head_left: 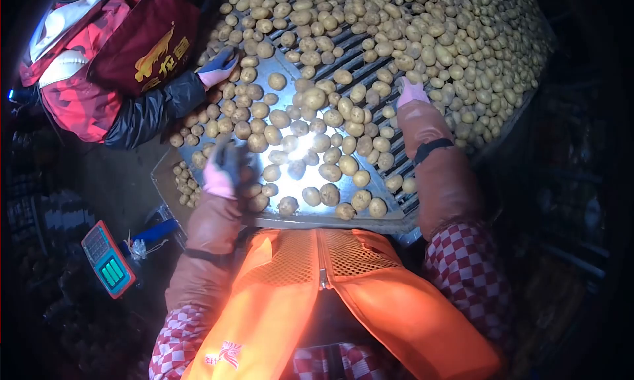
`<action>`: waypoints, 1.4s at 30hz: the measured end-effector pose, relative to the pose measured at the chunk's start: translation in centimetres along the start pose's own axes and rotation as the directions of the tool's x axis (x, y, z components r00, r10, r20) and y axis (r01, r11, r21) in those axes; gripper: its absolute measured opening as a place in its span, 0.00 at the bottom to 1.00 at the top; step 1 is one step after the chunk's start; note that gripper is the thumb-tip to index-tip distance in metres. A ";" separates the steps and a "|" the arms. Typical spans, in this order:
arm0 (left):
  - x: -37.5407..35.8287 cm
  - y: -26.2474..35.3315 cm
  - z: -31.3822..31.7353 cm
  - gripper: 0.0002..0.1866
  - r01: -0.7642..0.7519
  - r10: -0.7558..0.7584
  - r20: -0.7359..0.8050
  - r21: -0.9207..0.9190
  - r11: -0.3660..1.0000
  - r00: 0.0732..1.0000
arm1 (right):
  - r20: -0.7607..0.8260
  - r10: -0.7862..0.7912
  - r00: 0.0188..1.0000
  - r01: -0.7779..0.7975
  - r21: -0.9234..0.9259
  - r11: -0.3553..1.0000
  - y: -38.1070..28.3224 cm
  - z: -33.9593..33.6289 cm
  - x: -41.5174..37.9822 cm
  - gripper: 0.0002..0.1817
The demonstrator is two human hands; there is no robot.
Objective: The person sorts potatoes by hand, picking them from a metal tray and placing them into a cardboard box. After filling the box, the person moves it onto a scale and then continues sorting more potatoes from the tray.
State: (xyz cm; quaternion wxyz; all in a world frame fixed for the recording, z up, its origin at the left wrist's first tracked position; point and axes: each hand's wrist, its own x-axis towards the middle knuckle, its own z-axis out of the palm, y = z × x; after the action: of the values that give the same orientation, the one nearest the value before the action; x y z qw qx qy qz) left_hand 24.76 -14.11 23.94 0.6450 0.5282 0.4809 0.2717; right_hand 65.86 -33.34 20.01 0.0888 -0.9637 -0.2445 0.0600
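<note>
My left hand [224,168], in a pink and dark glove, is over the left side of the metal sorting table [277,69], among loose potatoes [256,142]. Motion smears its fingers. Farther right, my right hand [411,92], in a similar pink glove, reaches to the edge of the large potato heap [456,56]. Its fingers are mostly hidden there, and I cannot tell what they grip. Between my hands, potatoes of mixed sizes lie scattered over the shiny plate and the dark slatted grate [396,142]. A bright glare covers the plate's middle.
At the upper left a co-worker's gloved hand [218,69] rests by the potatoes, below a dark red apron [145,36]. A box [165,172] with small potatoes stands below the table's left edge. Lower left is a red scale display [109,260].
</note>
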 end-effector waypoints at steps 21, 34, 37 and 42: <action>8.9 4.6 19.7 0.20 -0.692 0.523 0.576 0.721 0.036 0.628 | 0.173 -0.221 0.960 0.239 -0.090 0.967 -3.3 -1.7 2.8 0.28; 11.6 2.7 31.0 0.26 -0.752 -0.154 0.741 0.658 -0.030 0.654 | 0.374 0.006 0.927 -0.359 0.895 -0.266 6.6 -2.4 -10.4 0.28; 11.5 2.7 28.9 0.27 -0.769 0.167 0.751 0.630 0.108 0.638 | 0.402 -0.230 0.886 -0.402 0.421 -0.813 6.6 -1.4 -12.8 0.35; 6.8 6.7 25.3 0.23 -0.358 0.065 0.696 0.285 0.889 0.715 | 0.187 -0.229 0.955 -0.240 0.942 -0.233 3.8 -1.7 -13.6 0.28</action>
State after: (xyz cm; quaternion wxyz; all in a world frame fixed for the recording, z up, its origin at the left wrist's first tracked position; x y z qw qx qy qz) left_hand 51.41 -16.93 27.52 0.6154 0.7625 0.1967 0.0331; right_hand 56.01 -43.45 21.86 0.7732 -0.5017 -0.1084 0.3724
